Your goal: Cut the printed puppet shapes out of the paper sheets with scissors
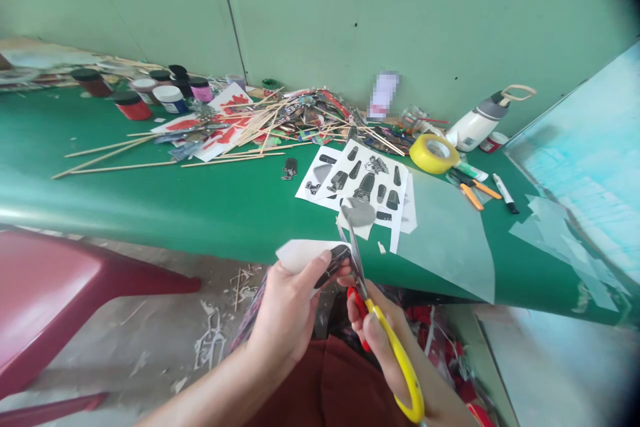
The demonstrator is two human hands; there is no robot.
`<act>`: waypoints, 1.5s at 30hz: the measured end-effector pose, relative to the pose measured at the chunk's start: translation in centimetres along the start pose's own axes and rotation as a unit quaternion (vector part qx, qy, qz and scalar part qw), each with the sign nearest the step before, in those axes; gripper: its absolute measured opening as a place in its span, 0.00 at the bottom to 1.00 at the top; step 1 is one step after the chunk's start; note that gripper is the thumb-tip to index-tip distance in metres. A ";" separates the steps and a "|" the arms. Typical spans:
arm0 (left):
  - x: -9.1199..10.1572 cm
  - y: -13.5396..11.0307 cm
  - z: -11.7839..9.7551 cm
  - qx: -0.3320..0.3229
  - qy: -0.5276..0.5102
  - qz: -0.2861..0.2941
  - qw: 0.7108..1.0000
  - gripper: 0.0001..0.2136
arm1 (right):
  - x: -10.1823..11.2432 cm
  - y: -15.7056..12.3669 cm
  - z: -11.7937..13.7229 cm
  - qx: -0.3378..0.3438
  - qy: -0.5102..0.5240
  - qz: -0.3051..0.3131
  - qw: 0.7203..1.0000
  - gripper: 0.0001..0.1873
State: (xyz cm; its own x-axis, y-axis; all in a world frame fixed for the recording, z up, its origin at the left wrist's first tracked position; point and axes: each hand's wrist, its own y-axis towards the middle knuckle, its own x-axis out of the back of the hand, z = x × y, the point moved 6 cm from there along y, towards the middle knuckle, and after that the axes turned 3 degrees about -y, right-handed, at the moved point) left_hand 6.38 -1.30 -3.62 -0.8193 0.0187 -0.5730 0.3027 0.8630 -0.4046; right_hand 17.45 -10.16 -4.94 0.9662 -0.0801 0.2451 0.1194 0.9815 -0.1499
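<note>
Between thumb and fingers, my left hand [295,300] pinches a piece of white paper [305,253] with a dark printed shape on it. My right hand [383,330] is closed on scissors [387,327] with one yellow and one red handle. Their blades are parted at the right edge of the paper piece. Just beyond the blades lie printed sheets [367,177] with several black and grey shapes. One small cut-out dark figure [289,168] rests on the green table [200,213] left of the sheets.
Wooden sticks and painted cut-outs [300,117] are heaped along the wall. Paint jars [133,105] stand at the back left. Yellow tape [434,153], a white bottle [477,123] and orange-handled pliers [475,193] are on the right. A red chair [75,287] stands at left.
</note>
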 end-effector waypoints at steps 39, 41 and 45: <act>0.1 0.2 0.0 0.022 0.013 0.023 0.999 0.04 | 0.4 -0.4 -0.1 -0.047 0.001 -0.028 0.998 0.35; 0.0 0.2 -0.1 0.024 0.016 0.021 0.999 0.03 | 0.3 -0.4 0.0 -0.050 0.005 -0.029 0.998 0.35; -0.1 0.1 -0.3 0.027 0.025 0.016 0.999 0.03 | 0.4 -0.5 0.5 -0.045 0.005 -0.037 0.998 0.34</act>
State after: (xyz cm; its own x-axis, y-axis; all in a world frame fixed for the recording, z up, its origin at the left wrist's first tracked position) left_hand 6.32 -1.05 -3.42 -0.8320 0.0727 -0.5500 0.3541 0.8328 -0.4256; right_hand 17.67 -10.60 -4.24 0.9561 -0.1542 0.2492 0.2102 0.9534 -0.2166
